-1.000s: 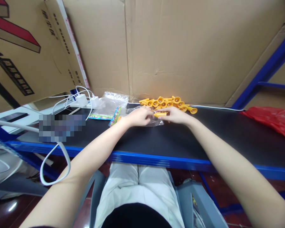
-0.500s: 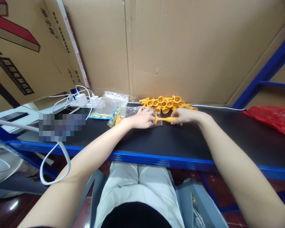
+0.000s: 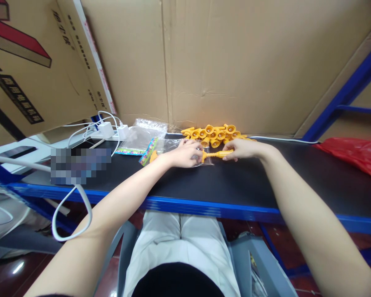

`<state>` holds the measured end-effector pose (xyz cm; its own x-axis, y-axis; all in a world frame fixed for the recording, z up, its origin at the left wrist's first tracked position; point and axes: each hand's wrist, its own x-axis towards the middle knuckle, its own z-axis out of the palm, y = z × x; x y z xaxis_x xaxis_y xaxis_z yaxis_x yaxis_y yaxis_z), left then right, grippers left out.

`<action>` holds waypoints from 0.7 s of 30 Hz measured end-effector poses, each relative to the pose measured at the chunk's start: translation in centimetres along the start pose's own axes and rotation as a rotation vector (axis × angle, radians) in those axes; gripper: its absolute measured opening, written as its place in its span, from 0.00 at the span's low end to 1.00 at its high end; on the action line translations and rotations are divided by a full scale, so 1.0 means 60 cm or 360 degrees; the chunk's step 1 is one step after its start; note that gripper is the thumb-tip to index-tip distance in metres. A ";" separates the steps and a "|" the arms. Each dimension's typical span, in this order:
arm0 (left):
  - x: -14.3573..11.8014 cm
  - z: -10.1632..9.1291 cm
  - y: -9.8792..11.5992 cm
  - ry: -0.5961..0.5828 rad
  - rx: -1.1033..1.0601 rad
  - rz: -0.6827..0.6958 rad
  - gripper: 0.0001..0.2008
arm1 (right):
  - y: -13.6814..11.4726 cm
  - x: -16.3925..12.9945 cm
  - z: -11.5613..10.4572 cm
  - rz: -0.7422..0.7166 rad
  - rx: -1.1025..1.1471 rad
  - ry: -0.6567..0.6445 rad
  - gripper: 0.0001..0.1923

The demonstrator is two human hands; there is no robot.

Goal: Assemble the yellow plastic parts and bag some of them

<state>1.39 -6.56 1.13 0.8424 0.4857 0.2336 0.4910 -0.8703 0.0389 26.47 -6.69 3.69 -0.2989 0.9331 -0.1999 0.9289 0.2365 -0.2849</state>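
My left hand lies over a clear plastic bag with a colourful printed header, its fingers curled on the bag's right end. A yellow orange piece, part of it inside the bag, shows at the header end. My right hand pinches the right end of a yellow trumpet-shaped plastic toy. This toy lies level, its left end against the bag and the fingers of my left hand. Just behind both hands is a pile of similar yellow trumpet-shaped toys with open bells.
Another clear bag lies at the back left. White chargers, cables and a blurred-out item sit on the left. A red plastic bag is on the right. Cardboard stands behind the black shelf with its blue front edge.
My right hand's fingers have shifted slightly on the yellow toy, and its right end shows a bit more. My left hand and the bag stay nearly where they were.
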 end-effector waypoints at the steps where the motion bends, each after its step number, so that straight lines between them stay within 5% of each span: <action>1: 0.000 0.002 -0.001 -0.0017 -0.0005 0.0007 0.09 | 0.001 0.000 -0.001 0.0008 -0.0007 0.0001 0.16; 13: 0.000 -0.003 0.007 0.0307 0.0045 0.0103 0.08 | -0.024 -0.009 0.001 -0.0193 0.0181 -0.0064 0.23; 21: 0.001 -0.013 0.014 0.0327 -0.0095 0.0040 0.10 | -0.060 0.007 0.036 -0.0355 0.0327 0.0274 0.21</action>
<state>1.68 -7.29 1.94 0.7880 0.4423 0.4283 0.4515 -0.8881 0.0864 22.51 -7.70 2.63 -0.4318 0.9008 0.0447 0.7763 0.3965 -0.4900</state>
